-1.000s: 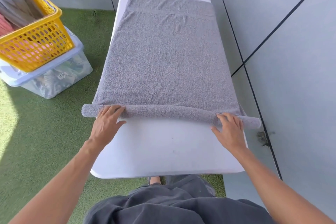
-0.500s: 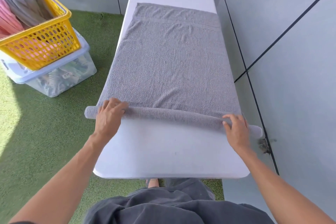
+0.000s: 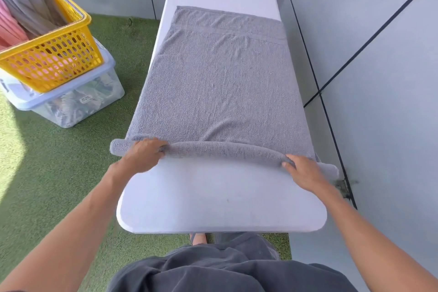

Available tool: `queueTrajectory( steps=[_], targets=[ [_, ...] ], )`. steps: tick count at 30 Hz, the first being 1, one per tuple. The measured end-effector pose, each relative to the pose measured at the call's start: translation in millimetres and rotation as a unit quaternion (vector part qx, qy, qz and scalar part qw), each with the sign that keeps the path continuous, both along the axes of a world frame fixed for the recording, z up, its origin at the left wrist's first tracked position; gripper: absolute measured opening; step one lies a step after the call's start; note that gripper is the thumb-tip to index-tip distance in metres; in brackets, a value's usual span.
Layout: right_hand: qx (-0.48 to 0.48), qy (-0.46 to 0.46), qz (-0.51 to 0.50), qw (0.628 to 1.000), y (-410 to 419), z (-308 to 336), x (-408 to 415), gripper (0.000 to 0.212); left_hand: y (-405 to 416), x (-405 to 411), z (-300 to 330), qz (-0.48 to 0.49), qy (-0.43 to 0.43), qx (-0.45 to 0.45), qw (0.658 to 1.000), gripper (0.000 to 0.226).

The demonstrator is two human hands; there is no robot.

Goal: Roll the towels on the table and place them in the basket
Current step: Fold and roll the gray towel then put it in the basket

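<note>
Basket (image 3: 51,61): a yellow perforated basket at the far left, sitting tilted on top of a clear plastic storage bin (image 3: 78,102); grey and pink towels (image 3: 26,16) stand inside it.
Floor: green artificial turf (image 3: 71,161) under the bin and along the table's left side.
Left hand (image 3: 142,155): fingers curled over the rolled part of the towel near its left end, gripping it (the hand is slightly blurred).
Towel (image 3: 218,83): a grey towel spread flat along a white table (image 3: 220,204), its near edge wound into a thin roll that runs across the table's width, both ends jutting past the table's sides.
Right hand (image 3: 305,172): resting on the roll near its right end, fingers bent over the cloth and holding it.
Wall: pale grey panels (image 3: 379,78) with dark seams close beside the table's right edge.
</note>
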State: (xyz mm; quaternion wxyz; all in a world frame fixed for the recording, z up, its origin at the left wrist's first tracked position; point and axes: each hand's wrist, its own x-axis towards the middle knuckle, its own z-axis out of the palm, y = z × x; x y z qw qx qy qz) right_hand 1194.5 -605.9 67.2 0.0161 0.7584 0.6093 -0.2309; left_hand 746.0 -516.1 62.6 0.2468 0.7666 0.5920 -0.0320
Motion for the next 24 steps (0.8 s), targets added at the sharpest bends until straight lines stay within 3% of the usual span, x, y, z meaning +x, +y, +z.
queueTrajectory(
  steps=[2, 3, 6, 8, 11, 14, 24],
  targets=[
    [-0.023, 0.056, -0.027, 0.998, 4, 5, 4, 0.035, 10, -4, 3, 0.027, -0.039, -0.060, 0.997, 0.039],
    [-0.007, 0.057, -0.046, 0.997, 3, 6, 3, 0.037, 11, -5, 2, 0.042, -0.066, -0.031, 0.996, 0.039],
    [0.111, -0.014, -0.094, 0.989, -4, 0, -12, 0.027, 0, -2, -6, 0.079, -0.086, 0.169, 0.979, 0.036],
    [0.151, -0.048, -0.090, 0.983, -10, -6, -21, 0.023, -11, 2, -12, 0.079, -0.080, 0.232, 0.966, 0.026],
    [0.167, -0.055, -0.079, 0.981, -16, -12, -27, 0.026, -29, 6, -29, 0.046, -0.076, 0.204, 0.975, 0.040],
    [0.122, -0.053, -0.039, 0.990, -24, -20, -31, 0.041, -36, 4, -42, 0.011, -0.046, 0.201, 0.978, 0.047],
    [0.096, -0.050, -0.008, 0.994, -24, -8, -27, 0.045, -25, -2, -26, -0.024, -0.073, 0.196, 0.978, 0.043]
  ],
)
